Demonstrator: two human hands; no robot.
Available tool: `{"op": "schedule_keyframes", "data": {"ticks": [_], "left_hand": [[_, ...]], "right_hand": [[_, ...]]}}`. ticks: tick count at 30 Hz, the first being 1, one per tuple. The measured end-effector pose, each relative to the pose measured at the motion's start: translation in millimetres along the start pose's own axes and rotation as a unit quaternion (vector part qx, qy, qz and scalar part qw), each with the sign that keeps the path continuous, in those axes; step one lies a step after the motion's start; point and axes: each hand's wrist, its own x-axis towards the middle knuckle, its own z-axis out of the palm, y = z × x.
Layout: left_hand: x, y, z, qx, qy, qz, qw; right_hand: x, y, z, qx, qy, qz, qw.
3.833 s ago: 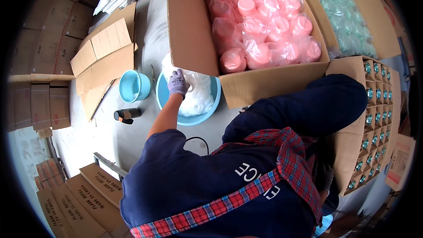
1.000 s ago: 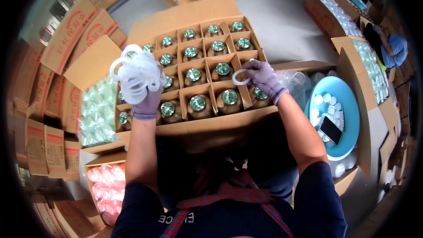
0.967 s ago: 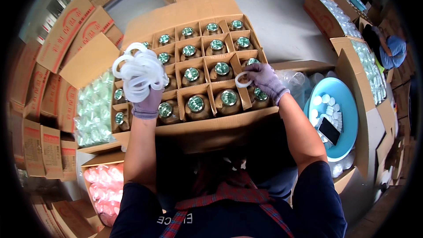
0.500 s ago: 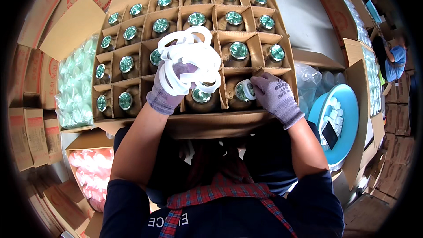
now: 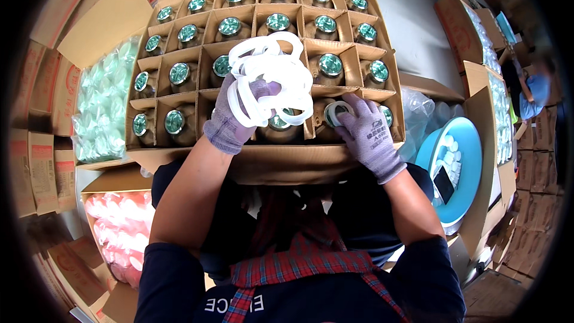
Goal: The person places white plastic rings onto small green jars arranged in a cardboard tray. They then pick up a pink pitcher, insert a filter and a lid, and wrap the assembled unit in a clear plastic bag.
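Observation:
Both my hands wear grey-purple knit gloves. My left hand (image 5: 234, 110) is closed on a loose bunch of white rings (image 5: 272, 78), held over the middle of the carton. My right hand (image 5: 365, 128) pinches a single white ring (image 5: 339, 111) at the mouth of a jar in the near row; whether it sits around the rim I cannot tell. The open carton (image 5: 269, 160) is split by cardboard dividers into cells. Clear jars with shiny green tops, such as this jar (image 5: 330, 67), stand upright in them. The bunch and my hands hide several cells.
To the right, a blue basin (image 5: 474, 137) holds white pieces and a black phone (image 5: 444, 184). Bagged green items (image 5: 107, 104) fill a box at left, with bagged pink items (image 5: 122, 221) below it. Stacked cartons (image 5: 42, 173) line the left; a person in blue (image 5: 534, 93) is far right.
The carton has shifted slightly right in the picture. My left hand with the bunch has moved a little right, and my right hand has tilted further over the jar with its ring.

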Motion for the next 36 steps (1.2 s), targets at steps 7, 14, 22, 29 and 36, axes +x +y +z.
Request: {"op": "schedule_keyframes", "data": {"ticks": [7,14,22,29,36], "left_hand": [[2.6,14.1,-1.2,-0.396,0.045,-0.146,0.905],[0.4,9.5,-3.7,-0.348,0.025,-0.102,0.932],[-1.5,-6.7,10.7,-0.413,0.001,-0.084,0.907],[4.2,-8.8,3.7,-0.245,-0.106,0.001,0.964],[20.9,-11.3,17.2,-0.414,-0.094,-0.108,0.899]], "right_hand": [[-6.1,-7.8,-10.1,0.009,-0.064,-0.026,0.998],[-10.2,-5.4,1.5,-0.058,-0.034,-0.046,0.997],[7.2,-17.3,0.3,-0.067,-0.052,-0.026,0.996],[68.4,-17.8,-59.5,0.357,0.002,0.06,0.932],[85.6,-23.9,-39.9,0.545,0.016,0.124,0.829]]}}
